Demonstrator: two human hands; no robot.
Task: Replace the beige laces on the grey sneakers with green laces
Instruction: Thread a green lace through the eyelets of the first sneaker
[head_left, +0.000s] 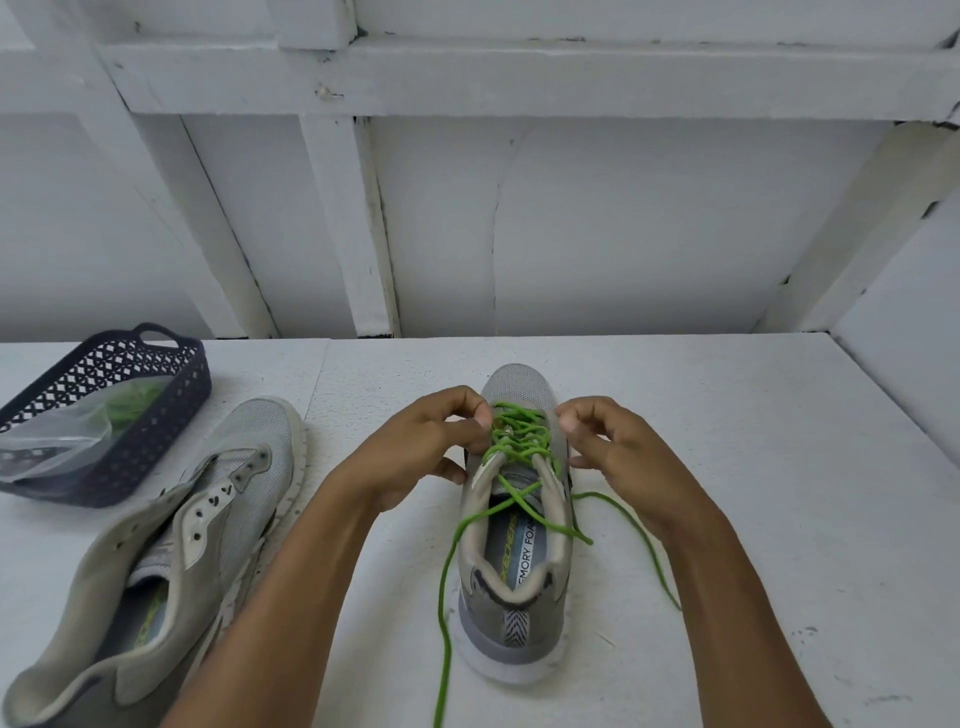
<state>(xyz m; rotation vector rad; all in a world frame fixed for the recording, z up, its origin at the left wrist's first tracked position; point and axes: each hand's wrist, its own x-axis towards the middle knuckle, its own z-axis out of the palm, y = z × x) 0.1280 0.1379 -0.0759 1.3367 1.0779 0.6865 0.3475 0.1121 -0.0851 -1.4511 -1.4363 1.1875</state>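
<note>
Two loose tails of the green lace (519, 441) trail off the laced sneaker (514, 618), one past each side of its heel. That sneaker stands upright on the table (727, 415). Its long axis runs straight away from the person, heel nearest and toe farthest.

Over its upper eyelets, the left hand (441, 441) has its fingers curled and pinches a strand at the left row. The right hand (608, 441) is curled against the right row; I cannot tell whether it holds lace.

I judge the step to be evening out the crossings. The next move calls for drawing slack up row by row, then threading the tails.

Left of this sneaker lies the second sneaker (182, 519), with bare eyelets. Farther left, a dark basket (171, 415) holds a clear bag (52, 431) with something green in it.
</note>
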